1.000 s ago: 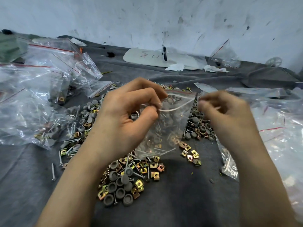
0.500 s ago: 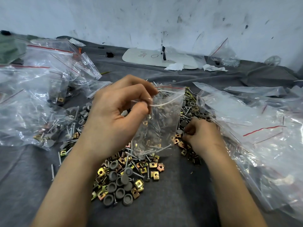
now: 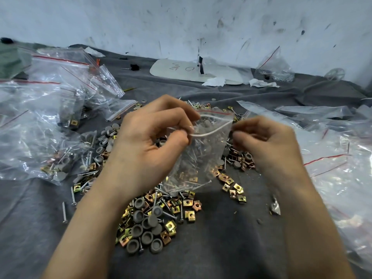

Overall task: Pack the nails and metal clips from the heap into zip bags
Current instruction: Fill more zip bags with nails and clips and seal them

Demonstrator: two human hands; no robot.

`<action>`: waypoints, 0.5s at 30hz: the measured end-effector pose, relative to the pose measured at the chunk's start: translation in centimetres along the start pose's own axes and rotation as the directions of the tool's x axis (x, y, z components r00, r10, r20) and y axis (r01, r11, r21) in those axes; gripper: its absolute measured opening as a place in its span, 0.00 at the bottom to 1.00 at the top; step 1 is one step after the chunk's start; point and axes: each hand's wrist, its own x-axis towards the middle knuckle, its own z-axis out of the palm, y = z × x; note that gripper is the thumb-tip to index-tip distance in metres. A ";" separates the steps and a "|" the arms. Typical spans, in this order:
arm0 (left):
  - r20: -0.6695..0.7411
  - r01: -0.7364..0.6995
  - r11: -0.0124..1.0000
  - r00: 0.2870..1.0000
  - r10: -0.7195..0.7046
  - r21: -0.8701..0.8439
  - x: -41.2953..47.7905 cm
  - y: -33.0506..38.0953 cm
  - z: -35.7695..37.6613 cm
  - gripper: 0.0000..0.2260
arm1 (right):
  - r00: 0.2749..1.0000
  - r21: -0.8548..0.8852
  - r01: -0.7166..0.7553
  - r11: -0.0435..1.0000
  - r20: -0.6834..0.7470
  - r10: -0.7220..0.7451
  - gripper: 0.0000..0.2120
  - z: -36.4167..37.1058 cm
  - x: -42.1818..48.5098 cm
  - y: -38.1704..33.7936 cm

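A scuffed pale wall (image 3: 181, 21) closes the back; below it a grey cloth (image 3: 231, 248) covers the whole work surface. A mound of filled bags (image 3: 40, 127) lies on the cloth at the left, and flat empty bags (image 3: 338, 158) spread along the right. The heap (image 3: 161, 214) sprawls across the middle of the cloth, between the two forearms and on behind the hands. The left hand (image 3: 149, 146) is raised above the heap, thumb and curled fingers pinching the left side of the mouth of a zip bag (image 3: 203, 158); the bag hangs from that grip over the heap, mouth open, its bottom just above the pile. The right hand (image 3: 267, 141) has its fingers curled, tips pressed together at the bag's right edge; whether they pinch the plastic or a small part cannot be told. A white board (image 3: 191, 71) lies near the wall. Round grey caps (image 3: 138, 229) cluster at the near end of the heap; square metal clips (image 3: 233, 188) lie scattered just right of the bag; thin nails (image 3: 187, 186) rest in the bag's bottom.
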 end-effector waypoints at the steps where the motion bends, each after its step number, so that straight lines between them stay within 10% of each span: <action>1: 0.010 -0.015 1.000 1.000 0.015 0.009 0.0 0.1 0.1 0.07 | 0.996 0.109 0.084 0.990 -0.027 -0.081 0.10 -0.1 -0.5 -1.2; 6: 0.052 -0.061 0.998 0.997 0.060 0.019 0.0 0.2 0.8 0.09 | 0.939 0.130 0.341 0.931 -0.003 -0.343 0.08 0.0 -2.6 -4.7; 15: -0.004 -0.053 0.998 0.999 0.053 0.020 0.0 0.0 0.5 0.06 | 0.951 -0.012 0.286 0.958 -0.120 -0.285 0.11 -1.1 -1.6 -3.3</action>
